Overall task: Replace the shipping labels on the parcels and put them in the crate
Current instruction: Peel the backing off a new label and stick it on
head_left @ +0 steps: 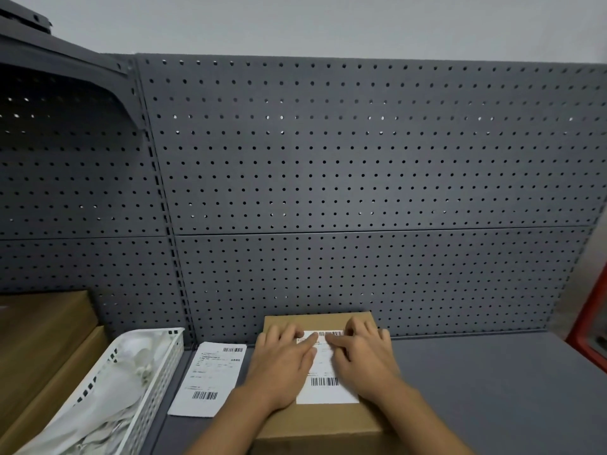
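**A:** What lies nearest?

**B:** A brown parcel (328, 420), flat on the grey shelf (492, 389), right in front of the person. Both hands are on top of it.

**A:** Do they hold anything?

**B:** No. The left hand (282, 366) and the right hand (364, 359) lie palm down with the fingers straight and a little spread. The fingertips press the upper part of a white label (323, 369) on the parcel's top. Nothing is gripped.

**A:** How far along is the job, then?

**B:** I judge that this parcel has its label on and it is being smoothed flat. Putting the parcel in the crate is not yet done.

**A:** And further off?

**B:** A loose label (210, 379) lies on the shelf just left of the parcel. I cannot tell if it is old or spare. Beyond it, a white basket (157, 382) holds crumpled white sheets, beside tan boxes (42, 333). A pegboard (361, 159) stands behind. At the far right edge is a red frame (591, 316), perhaps the crate, mostly out of view.
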Demonstrator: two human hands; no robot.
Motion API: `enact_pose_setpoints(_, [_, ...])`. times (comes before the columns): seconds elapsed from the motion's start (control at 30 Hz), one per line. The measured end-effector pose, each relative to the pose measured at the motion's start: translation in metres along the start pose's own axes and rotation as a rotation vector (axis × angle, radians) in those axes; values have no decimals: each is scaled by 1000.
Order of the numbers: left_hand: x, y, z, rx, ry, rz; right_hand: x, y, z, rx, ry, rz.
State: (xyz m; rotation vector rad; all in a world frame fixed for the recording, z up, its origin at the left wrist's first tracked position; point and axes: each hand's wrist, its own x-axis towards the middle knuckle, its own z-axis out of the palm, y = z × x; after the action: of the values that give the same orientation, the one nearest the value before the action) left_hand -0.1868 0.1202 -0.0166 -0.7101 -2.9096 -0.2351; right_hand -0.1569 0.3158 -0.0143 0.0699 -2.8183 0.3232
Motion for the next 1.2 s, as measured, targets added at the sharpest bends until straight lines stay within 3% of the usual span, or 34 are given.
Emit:
enact_pose_setpoints(0.1, [-3,0,-4,-10,-46,-6,1,5,-1,84,30,66])
enact_pose_setpoints(0.23, [-12,-6,-18,-155,-150,17,0,10,-4,161,26,10])
enact_pose_setpoints(0.5, [-27,5,-14,-227,-62,100,-7,7,6,179,-12,-211])
enact_pose_setpoints(0.87, [-24,4,-6,-141,-77,103,-9,6,5,15,-35,-268])
enact_pose_setpoints(1.07, [-28,6,-9,-198,-46,94,-20,5,-20,160,-170,-277])
enact_pose_setpoints(1.2, [-44,10,-12,-254,-14,117,-35,1,-26,273,-173,-270])
